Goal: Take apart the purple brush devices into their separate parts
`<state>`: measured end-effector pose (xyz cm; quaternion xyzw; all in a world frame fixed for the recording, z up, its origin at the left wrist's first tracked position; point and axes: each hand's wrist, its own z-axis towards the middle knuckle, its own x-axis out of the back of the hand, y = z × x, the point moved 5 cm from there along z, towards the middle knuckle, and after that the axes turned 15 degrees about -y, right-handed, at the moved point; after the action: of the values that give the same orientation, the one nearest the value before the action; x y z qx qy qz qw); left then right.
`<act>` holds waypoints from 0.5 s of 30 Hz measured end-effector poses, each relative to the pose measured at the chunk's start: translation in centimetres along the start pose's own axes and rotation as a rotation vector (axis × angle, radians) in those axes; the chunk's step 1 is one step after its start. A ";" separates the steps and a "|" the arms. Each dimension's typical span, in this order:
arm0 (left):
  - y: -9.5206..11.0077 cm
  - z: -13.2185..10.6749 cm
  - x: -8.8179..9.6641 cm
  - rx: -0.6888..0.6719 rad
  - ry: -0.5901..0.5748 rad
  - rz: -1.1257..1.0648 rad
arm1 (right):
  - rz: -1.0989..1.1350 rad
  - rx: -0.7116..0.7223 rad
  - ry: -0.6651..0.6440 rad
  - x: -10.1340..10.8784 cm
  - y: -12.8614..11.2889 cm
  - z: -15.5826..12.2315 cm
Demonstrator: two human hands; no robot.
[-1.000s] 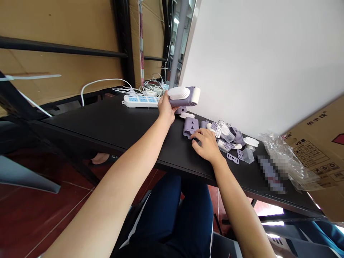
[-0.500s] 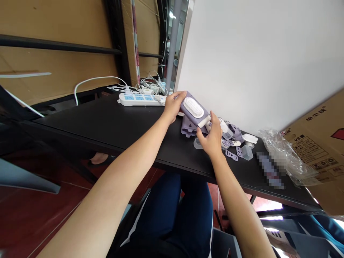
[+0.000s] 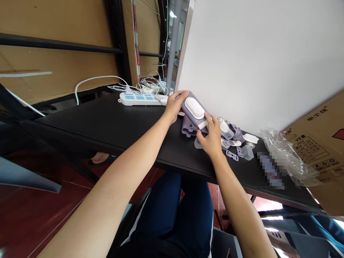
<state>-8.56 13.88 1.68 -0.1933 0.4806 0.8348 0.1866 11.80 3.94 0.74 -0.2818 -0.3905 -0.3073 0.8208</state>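
Note:
A purple box-shaped device with a white, oval bristled pad on its face is held tilted above the table. My left hand grips its upper left end, thumb on top. At the lower right end, where a white strip shows, my right hand closes on it with thumb and fingers. Just below lies a purple plastic part, partly hidden by the device. Around my right hand are small purple slotted plates, clear plastic cups and a white flat piece.
A white power strip with cables lies at the back left of the black table. To the right are crumpled clear plastic wrap, a blurred-out item and a large cardboard box. A white panel stands behind.
My right hand's fingers have shifted inward over the device's lower right end, towards the bristled pad. The left hand keeps its grip, and the device has hardly moved.

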 end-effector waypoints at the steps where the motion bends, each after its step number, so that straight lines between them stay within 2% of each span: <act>1: 0.1 -0.1 -0.2 -0.006 -0.011 -0.049 | 0.002 0.005 0.017 0.1 -0.1 0.0; 5: -0.1 -0.5 -1.4 0.031 -0.101 -0.194 | 0.055 0.004 0.071 0.4 -0.1 -0.1; 9: -1.0 -0.9 -2.2 0.124 -0.187 -0.197 | 0.099 -0.008 0.122 0.7 0.8 -0.2; 11: -1.3 -0.9 -2.2 0.127 -0.185 -0.183 | 0.116 -0.003 0.110 0.7 1.1 -0.3; 15: -1.4 -0.7 -1.6 0.097 -0.112 -0.127 | 0.163 0.025 0.061 0.3 0.7 -0.3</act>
<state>-6.44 13.71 1.16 -0.1670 0.4962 0.8064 0.2750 12.58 4.14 0.64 -0.2929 -0.3447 -0.2429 0.8582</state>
